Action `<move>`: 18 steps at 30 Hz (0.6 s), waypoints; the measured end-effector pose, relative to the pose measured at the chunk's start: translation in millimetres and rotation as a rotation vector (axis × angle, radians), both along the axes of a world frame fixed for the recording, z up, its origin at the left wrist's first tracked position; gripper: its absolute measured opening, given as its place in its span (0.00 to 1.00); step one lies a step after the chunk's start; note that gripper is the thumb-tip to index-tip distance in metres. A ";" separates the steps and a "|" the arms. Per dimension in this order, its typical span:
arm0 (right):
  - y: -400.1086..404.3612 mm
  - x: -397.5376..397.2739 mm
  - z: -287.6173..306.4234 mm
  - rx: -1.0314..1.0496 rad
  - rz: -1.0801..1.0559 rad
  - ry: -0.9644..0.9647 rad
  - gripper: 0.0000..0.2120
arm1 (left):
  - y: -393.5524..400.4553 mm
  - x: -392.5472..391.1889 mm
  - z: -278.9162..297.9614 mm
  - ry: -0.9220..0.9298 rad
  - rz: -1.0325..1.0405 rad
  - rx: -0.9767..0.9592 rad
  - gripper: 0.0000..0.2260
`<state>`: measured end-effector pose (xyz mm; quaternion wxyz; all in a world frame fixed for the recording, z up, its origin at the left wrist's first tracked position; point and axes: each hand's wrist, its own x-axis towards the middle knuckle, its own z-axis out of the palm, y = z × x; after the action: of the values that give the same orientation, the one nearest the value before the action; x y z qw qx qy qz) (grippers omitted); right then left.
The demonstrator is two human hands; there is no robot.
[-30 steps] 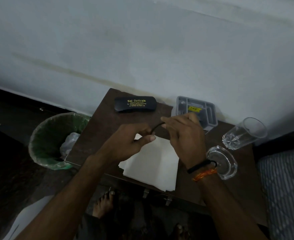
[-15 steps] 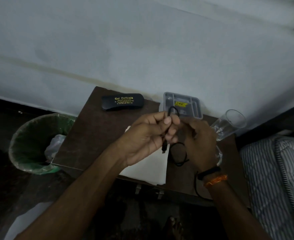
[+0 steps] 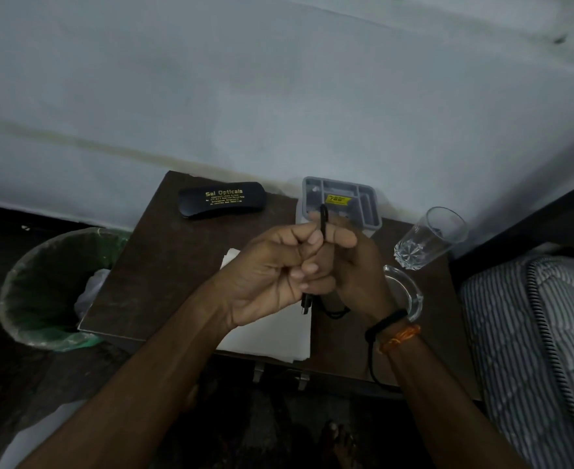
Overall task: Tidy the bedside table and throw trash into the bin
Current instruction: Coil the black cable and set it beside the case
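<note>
Both hands hold a black cable (image 3: 323, 221) above the middle of the dark wooden surface (image 3: 163, 265). Left hand (image 3: 272, 269) curls its fingers round the cable, its plug end (image 3: 305, 304) hanging below the fist; right hand (image 3: 353, 265) pinches the same cable just beside it, grip against grip. White paper sheets (image 3: 278, 333) lie beneath the hands. At 11 o'clock rests a black spectacle case (image 3: 222, 199); at 12 o'clock a grey tray (image 3: 363, 201); at 2 o'clock a tilted drinking glass (image 3: 431, 238); at 3 o'clock a glass ashtray (image 3: 410, 292). Off the surface at 9 o'clock stands a green-lined bin (image 3: 41, 286).
</note>
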<state>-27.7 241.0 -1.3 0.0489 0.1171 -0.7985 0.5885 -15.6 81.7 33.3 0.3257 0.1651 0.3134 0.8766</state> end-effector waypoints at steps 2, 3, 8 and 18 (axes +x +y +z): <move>2.4 -1.6 3.6 0.035 -0.054 -0.019 0.10 | 1.4 -5.0 1.4 -0.023 0.025 0.023 0.14; 3.7 -2.3 4.2 0.028 -0.075 -0.029 0.09 | 0.9 -7.9 1.3 -0.029 0.046 0.052 0.14; 9.8 -3.2 12.1 -0.132 -0.013 -0.140 0.10 | -11.9 -23.0 1.4 -0.030 0.215 0.078 0.16; 26.3 5.6 49.8 -0.428 0.079 -0.334 0.14 | -25.3 -15.1 -7.3 0.057 0.431 -0.520 0.09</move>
<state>-22.1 267.2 48.5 -0.0827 0.0367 -0.6480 0.7563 -30.8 56.5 26.1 0.1551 0.0309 0.5632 0.8110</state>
